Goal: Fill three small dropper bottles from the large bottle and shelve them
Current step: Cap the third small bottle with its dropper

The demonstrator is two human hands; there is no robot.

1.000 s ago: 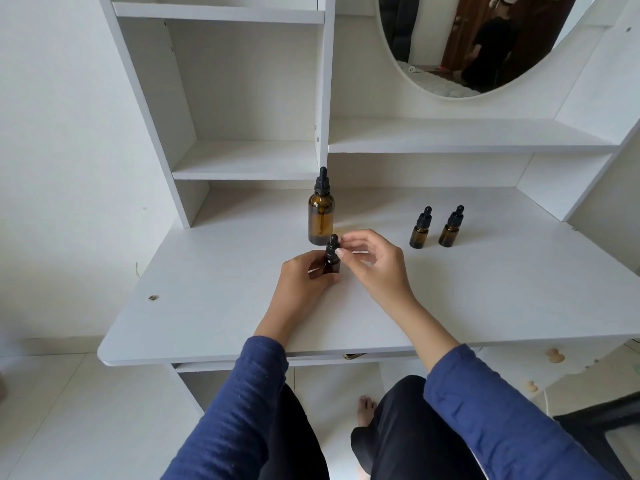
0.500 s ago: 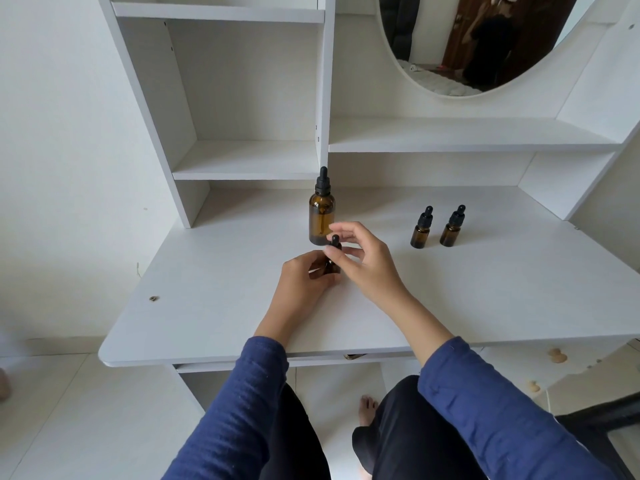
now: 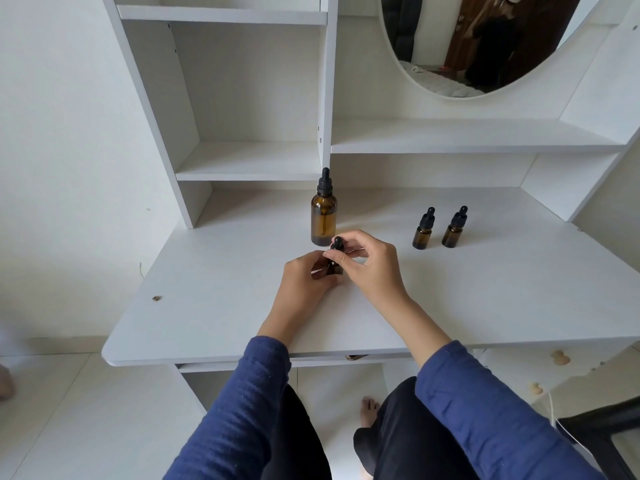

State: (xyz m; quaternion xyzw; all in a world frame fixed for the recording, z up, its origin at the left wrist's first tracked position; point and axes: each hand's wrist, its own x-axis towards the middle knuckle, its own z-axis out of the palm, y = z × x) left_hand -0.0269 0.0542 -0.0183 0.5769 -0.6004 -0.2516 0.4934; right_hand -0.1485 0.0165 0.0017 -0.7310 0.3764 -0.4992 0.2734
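A white desk (image 3: 225, 306) is filling most of the view. A white shelf unit (image 3: 249, 161) is rising from its back edge, and a round mirror (image 3: 485, 46) is hanging to the right above a long shelf (image 3: 467, 136). A person in blue sleeves (image 3: 242, 410) is sitting at the desk, with both forearms reaching over its front edge and meeting near the middle.

The left hand (image 3: 304, 278) is lying low on the desk, its fingers curling round the amber body of a small dropper bottle (image 3: 334, 268) and holding it upright on the surface. The right hand (image 3: 370, 268) is coming in from the other side. Its thumb and forefinger are pinching the black dropper cap (image 3: 336, 244) on top of that bottle, while its other fingers are curving loosely behind. The hands are hiding the neck, so it cannot be told whether the cap is sitting tight or loose.

The large bottle (image 3: 323, 216) is standing upright just behind the two hands, below the shelf unit's upright divider. It is amber glass and is wearing its own black dropper top. Well apart to the right, two more little bottles are standing side by side on the desk, the nearer spare bottle (image 3: 423, 230) and the farther spare bottle (image 3: 454, 228). Both are capped and upright, close together but not touching.
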